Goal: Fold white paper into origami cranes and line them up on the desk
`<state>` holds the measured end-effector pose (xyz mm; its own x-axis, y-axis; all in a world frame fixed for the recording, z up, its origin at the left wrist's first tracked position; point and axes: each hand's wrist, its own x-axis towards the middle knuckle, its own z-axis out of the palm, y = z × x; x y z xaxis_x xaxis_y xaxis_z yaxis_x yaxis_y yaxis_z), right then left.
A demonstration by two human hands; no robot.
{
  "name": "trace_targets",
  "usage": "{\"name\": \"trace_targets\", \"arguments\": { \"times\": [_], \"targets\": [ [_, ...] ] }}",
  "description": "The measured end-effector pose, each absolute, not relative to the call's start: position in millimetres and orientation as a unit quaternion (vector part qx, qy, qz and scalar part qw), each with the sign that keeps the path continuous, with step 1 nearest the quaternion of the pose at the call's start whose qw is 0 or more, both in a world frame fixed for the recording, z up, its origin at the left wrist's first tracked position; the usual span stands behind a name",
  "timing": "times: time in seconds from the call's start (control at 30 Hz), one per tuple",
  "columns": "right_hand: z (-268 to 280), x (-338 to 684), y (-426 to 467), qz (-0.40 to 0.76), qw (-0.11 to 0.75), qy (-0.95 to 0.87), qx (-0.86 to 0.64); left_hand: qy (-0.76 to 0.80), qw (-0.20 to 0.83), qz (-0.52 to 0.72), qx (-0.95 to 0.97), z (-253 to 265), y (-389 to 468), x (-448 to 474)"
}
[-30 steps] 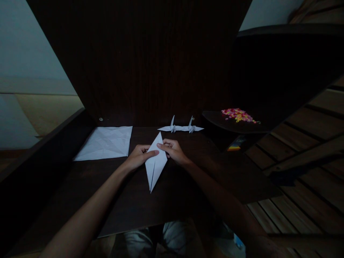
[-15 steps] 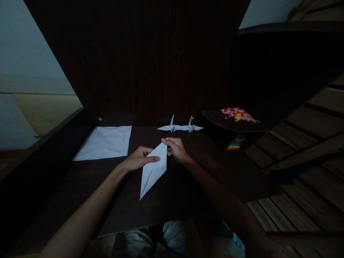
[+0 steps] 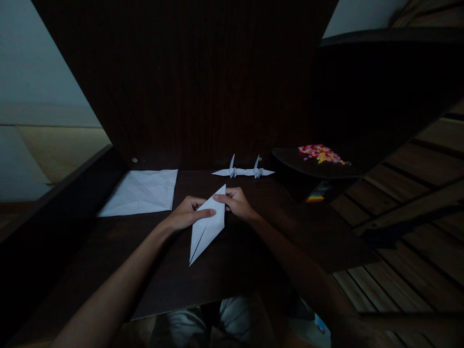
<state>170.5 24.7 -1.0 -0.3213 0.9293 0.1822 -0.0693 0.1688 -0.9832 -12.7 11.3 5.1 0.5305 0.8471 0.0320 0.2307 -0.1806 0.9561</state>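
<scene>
The room was dim. A big dark board [image 3: 203,87] stood at the back, and wooden slats [image 3: 431,280] showed on the right. The dark brown desk [image 3: 159,290] had a low side on the left. A small round-edged shelf [image 3: 284,158] sat at the right. A flat white sheet [image 3: 139,193] lay near the desk's back left corner. The folded paper [image 3: 207,232], shaped like a kite, was in the middle, over the desk. The left hand [image 3: 186,212] and right hand [image 3: 237,203] both pinched it closed, thumbs on top, other fingers tucked behind. Two white paper birds [image 3: 232,172] stood behind. Tiny bright bits [image 3: 322,153] lay on the shelf.
</scene>
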Motion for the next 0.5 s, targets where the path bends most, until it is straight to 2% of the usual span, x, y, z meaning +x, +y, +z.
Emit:
{"name": "trace_targets", "arguments": {
  "times": [0.5],
  "targets": [
    [-3.9,169.4,30.1,0.564,0.505,-0.551,-0.35,0.383,0.548,0.28,0.689,13.1,6.7,-11.1]
  ]
}}
